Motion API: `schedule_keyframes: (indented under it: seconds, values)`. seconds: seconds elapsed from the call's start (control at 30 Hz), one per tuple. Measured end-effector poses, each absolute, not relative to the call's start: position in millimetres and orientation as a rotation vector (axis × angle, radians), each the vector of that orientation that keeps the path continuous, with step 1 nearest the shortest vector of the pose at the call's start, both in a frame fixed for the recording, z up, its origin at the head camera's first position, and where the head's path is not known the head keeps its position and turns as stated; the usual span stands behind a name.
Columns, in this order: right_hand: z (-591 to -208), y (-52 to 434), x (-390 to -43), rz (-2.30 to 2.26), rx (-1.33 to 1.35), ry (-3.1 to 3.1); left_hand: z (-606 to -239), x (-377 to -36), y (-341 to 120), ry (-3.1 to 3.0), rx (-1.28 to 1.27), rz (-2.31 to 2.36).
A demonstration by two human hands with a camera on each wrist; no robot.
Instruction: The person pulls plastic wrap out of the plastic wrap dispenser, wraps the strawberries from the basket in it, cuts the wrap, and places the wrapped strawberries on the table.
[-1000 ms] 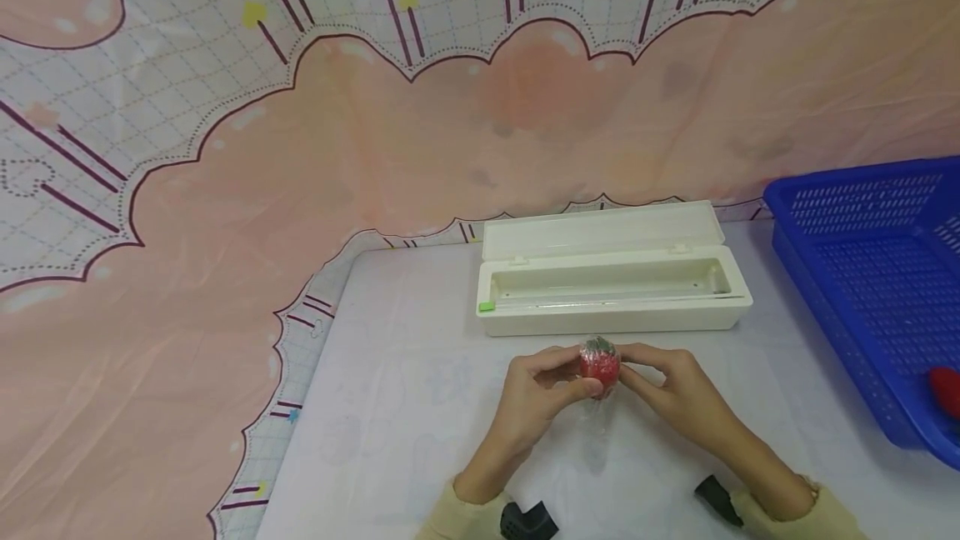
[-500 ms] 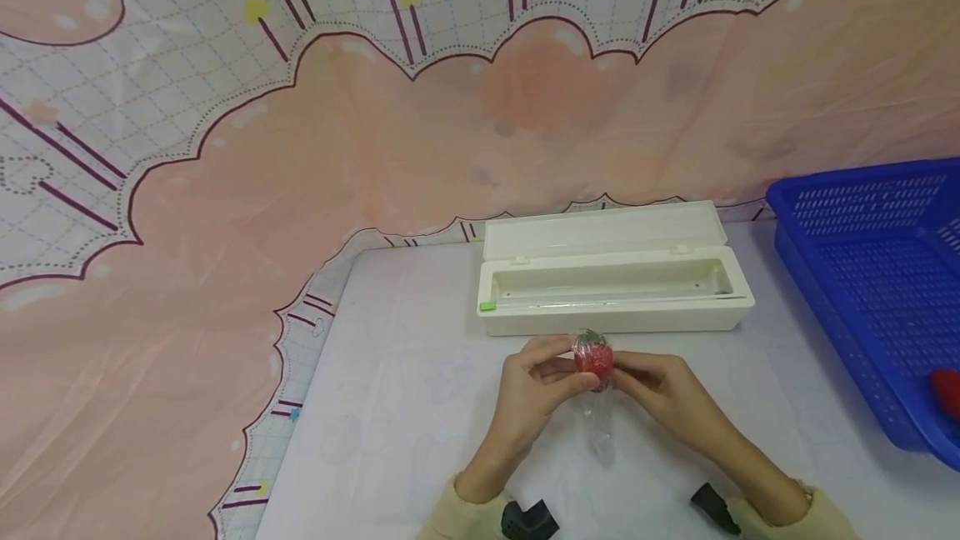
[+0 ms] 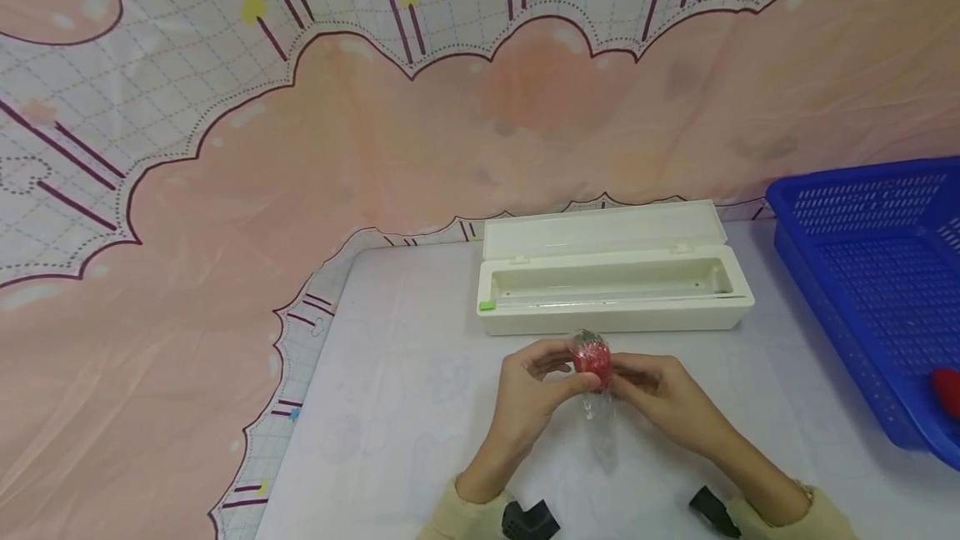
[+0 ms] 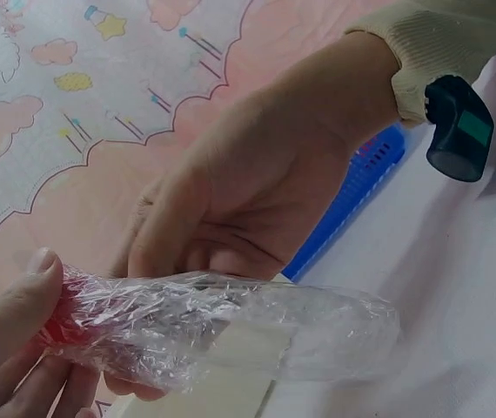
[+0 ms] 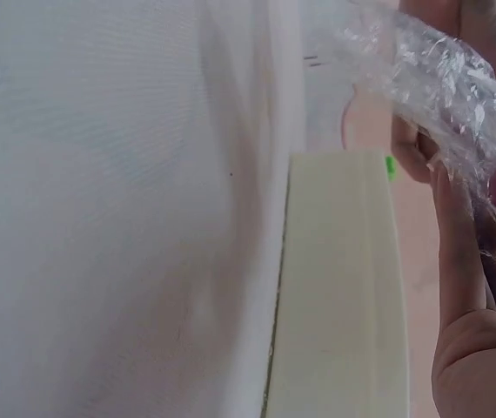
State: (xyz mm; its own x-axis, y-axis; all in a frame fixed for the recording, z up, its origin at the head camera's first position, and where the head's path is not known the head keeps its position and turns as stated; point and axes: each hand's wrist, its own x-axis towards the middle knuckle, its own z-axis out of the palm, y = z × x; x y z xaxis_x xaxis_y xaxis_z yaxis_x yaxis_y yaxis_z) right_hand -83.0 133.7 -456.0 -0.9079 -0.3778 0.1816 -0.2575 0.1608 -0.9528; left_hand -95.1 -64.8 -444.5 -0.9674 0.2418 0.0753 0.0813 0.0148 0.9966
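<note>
Wrapped fruit: a small red strawberry-like piece (image 3: 593, 356), swathed in clear film, is being held just above the bench (image 3: 390, 407), in front of the white film box.
Film tail: the loose end of the cling film (image 4: 318, 326) is trailing from the fruit down toward the person; it is crumpled and twisted into a rough tube.
Long axis: fruit and tail together are running roughly from the box back toward the person, fruit at the far end, tail pointing at the sleeves. The green top seems to be facing up and away, though the film is blurring it.
Left hand: the left hand (image 3: 534, 390) is pinching the fruit between thumb and fingers from the left.
Right hand: the right hand (image 3: 663, 398) is gripping the wrapped fruit from the right, fingers curled round it.
Risk, slipping: the film looks slick, so I judge the fruit could be squeezed out of the pinch and roll across the bench.
Risk, loosening: the tail is hanging unsealed; if either grip eases, the wrap could be springing open again.
Risk, tearing: pulling hard on so thin a tail could be ripping it.
Film box: the long white box (image 3: 611, 294) is lying open just beyond the hands, lid tipped back, a green tab at its left end.
Basket: a blue mesh basket (image 3: 862, 273) is standing well to the right, with something red (image 3: 947, 390) inside at the frame's edge.
</note>
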Motion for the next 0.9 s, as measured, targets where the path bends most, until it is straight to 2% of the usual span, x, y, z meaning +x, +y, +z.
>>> schedule_keyframes:
  seconds: [0.33,0.63,0.9]
  values:
    - [-452.0,133.8,-81.4,-1.899,-0.537,2.231,-444.0,-94.8,-64.2,2.014,0.209,2.224]
    - [-453.4,130.1,-81.5,-1.8,-0.447,2.263,-443.4,-94.3,-64.7,2.009,0.295,2.217]
    - [-455.9,127.3,-80.1,-1.763,-0.522,2.356,-441.3,-94.5,-64.8,1.958,0.253,2.189]
